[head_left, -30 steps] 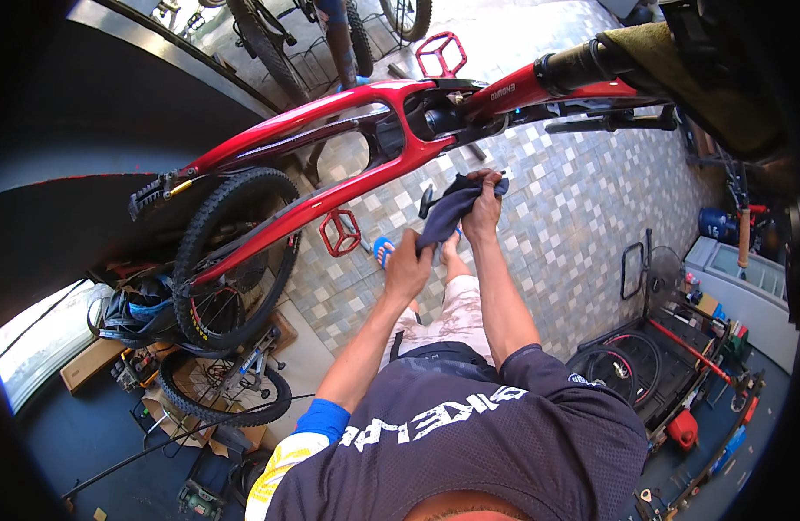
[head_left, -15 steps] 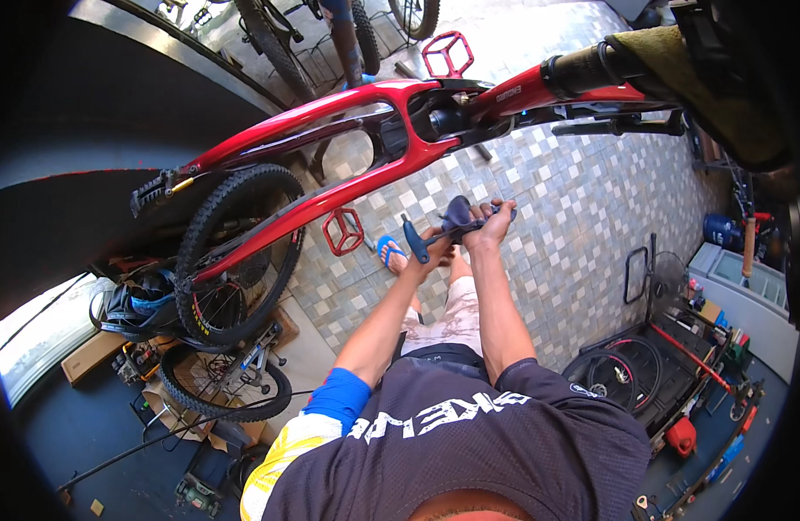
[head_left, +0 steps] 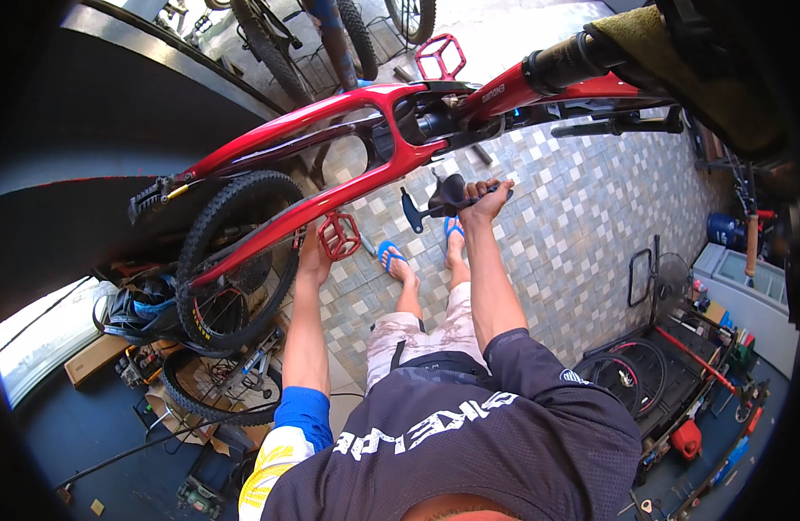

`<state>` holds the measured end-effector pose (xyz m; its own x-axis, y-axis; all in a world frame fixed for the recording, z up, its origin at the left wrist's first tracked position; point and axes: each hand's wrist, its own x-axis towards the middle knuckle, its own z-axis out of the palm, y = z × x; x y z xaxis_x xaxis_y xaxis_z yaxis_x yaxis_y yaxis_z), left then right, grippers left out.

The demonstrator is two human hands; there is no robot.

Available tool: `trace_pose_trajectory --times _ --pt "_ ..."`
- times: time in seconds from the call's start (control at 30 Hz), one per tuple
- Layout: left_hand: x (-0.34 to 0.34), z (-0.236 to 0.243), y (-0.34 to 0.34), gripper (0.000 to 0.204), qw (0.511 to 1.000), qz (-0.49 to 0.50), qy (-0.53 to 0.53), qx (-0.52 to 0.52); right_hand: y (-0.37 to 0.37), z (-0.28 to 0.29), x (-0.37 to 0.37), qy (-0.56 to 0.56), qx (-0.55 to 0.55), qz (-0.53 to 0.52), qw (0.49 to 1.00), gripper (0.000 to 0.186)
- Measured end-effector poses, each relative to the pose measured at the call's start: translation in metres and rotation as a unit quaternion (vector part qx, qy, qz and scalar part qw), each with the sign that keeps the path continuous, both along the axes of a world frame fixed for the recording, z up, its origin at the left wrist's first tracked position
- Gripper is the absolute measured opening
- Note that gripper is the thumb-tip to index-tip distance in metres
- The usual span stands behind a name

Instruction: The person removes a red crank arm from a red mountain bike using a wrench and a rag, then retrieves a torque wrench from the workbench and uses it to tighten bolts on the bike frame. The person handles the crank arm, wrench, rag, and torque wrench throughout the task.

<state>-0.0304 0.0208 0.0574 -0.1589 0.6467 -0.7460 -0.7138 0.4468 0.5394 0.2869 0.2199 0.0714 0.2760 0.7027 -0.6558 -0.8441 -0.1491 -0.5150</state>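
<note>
My left hand (head_left: 312, 259) reaches up beside the near red pedal (head_left: 340, 236), just below the red bike frame (head_left: 330, 193). The frame and pedal hide its fingers, so I cannot tell whether they grip anything. Closed around tools, my right hand (head_left: 487, 203) is held out over the floor. From it sticks a T-handle hex key (head_left: 412, 211) with a dark blue handle, pointing left. A dark, smooth, cup-like piece (head_left: 450, 193) is bunched in the same hand; its kind is unclear. The frame lies across the view above both hands.
The rear wheel (head_left: 191, 260) hangs at the left. Below it, another wheel (head_left: 170, 382) lies among tools and boxes. A yellowish cloth (head_left: 634, 39) drapes over the bike at upper right. Tyres (head_left: 630, 373) and a red container (head_left: 687, 440) stand at lower right.
My left hand has left the right hand and swung left to the near pedal. The hex key and dark piece stay in my right hand, which has shifted slightly up and left.
</note>
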Motion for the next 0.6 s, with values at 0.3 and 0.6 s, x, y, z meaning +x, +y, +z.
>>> trace_pose_trajectory --times 0.3,0.6 --pt "0.002 0.028 0.014 0.028 0.996 -0.051 0.077 0.000 0.015 0.018 -0.016 -0.018 0.069 0.031 0.997 0.063" --pt "0.017 0.055 0.016 0.025 0.992 -0.017 0.128 -0.006 0.003 0.037 -0.023 -0.038 0.117 0.014 0.992 0.068"
